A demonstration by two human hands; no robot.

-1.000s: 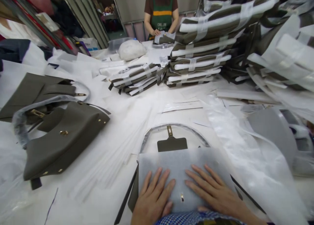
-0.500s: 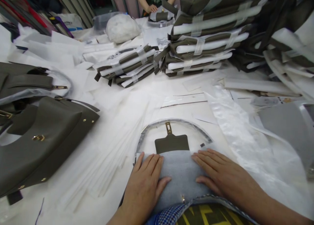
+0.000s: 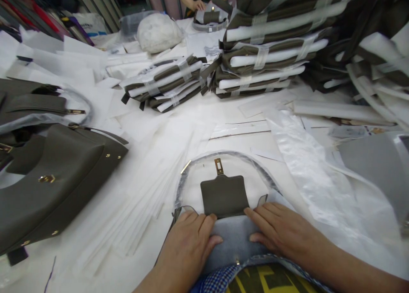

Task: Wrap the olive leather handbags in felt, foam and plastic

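A dark olive handbag lies at the table's near edge against my body, its flap point(image 3: 224, 195) with a gold clasp plate point(image 3: 218, 166) pointing away from me. Its wrapped handle point(image 3: 255, 161) arches beyond the flap. A smooth grey-blue panel point(image 3: 231, 237) covers the near part; whether it is lining or a loose sheet I cannot tell. My left hand point(image 3: 191, 237) has its fingers curled over the panel's far edge, left of the flap, thumb on the near side. On the right, my right hand point(image 3: 279, 229) grips the same edge likewise. The fingertips are hidden.
Two olive handbags point(image 3: 64, 165) lie at the left. Stacks of wrapped bags point(image 3: 265, 58) rise at the back, with a stuffed white bundle point(image 3: 159, 33) to their left. Thin white strips point(image 3: 137, 203) and clear plastic point(image 3: 319, 169) cover the table. Across it, a co-worker's hand point(image 3: 198, 5) touches another bag.
My fingers, flat before, have curled over the panel's far edge. That edge has come toward me, baring more of the flap and the bag's corners.
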